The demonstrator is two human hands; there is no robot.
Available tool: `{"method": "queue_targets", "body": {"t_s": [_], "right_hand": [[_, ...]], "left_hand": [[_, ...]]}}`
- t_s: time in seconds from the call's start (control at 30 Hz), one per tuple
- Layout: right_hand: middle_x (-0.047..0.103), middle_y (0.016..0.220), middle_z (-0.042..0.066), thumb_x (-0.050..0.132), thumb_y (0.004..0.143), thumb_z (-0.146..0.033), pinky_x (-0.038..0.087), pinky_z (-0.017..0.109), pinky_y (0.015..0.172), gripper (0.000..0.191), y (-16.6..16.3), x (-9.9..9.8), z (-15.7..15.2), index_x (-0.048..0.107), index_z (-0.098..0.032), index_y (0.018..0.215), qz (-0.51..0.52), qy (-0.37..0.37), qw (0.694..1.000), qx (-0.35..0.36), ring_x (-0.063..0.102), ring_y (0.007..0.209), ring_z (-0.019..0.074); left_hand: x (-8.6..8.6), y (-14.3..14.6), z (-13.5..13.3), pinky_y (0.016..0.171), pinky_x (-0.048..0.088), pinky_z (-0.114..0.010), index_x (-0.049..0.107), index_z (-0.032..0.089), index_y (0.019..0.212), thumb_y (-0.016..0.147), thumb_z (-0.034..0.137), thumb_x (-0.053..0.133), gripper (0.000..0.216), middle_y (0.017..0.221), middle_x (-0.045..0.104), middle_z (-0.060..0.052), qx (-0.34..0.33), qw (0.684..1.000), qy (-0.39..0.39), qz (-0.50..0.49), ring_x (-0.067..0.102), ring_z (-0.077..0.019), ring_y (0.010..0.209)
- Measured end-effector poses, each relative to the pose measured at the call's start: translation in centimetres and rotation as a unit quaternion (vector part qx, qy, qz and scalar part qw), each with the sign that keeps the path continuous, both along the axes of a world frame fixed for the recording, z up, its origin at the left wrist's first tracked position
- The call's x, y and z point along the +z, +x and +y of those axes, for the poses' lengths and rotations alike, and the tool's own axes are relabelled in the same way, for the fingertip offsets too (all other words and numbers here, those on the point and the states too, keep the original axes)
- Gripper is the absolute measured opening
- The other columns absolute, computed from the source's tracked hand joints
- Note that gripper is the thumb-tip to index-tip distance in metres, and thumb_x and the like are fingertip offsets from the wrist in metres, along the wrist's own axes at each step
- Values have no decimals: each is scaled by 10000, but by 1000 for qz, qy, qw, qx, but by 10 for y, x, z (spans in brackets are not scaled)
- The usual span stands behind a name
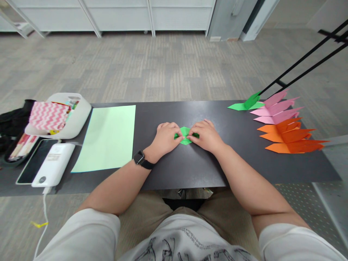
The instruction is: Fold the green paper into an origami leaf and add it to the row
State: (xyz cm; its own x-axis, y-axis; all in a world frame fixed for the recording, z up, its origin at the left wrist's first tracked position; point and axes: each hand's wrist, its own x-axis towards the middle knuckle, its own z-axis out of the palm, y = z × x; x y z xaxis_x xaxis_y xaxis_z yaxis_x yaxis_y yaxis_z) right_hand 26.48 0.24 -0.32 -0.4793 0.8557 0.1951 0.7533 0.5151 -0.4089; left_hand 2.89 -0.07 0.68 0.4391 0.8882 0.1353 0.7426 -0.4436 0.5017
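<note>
A small piece of folded green paper (185, 136) lies on the dark table in front of me, its outline many-sided. My left hand (169, 137) pinches its left edge between thumb and fingers. On the opposite side, my right hand (204, 135) pinches the right edge the same way. The middle of the paper shows between the two hands, while my fingers cover parts of both sides. A black smartwatch (139, 157) is on my left wrist.
Pale green sheets (108, 137) lie to the left, beside a white basket (81, 116), a phone (35, 159) and a white power bank (54, 163). Folded paper pieces in green (246, 104), pink (277, 108) and orange (290, 137) line the right side, near a black stand (304, 67).
</note>
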Motion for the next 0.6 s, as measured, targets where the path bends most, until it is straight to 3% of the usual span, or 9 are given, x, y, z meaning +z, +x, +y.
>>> {"method": "queue_targets", "body": {"t_s": [0.23,0.6], "right_hand": [[755,991,37,750,977,-331,306,581,1196,94,-1,2,0,754,-280,898,-9,-8,1000,0,641,1078,281],[749,984,29,775,959,-308,304,551,1184,89,-3,-1,1,749,-274,881,-11,-2,1000,-6,640,1078,278]], "left_hand": [[9,3,-1,1131,388,-501,787,240,889,963,292,726,109,1128,753,-32,7,999,-26,28,629,-261,1109],[5,3,-1,1123,383,-497,783,246,898,967,297,737,98,1127,749,-26,5,999,-18,33,616,-259,1108]]}}
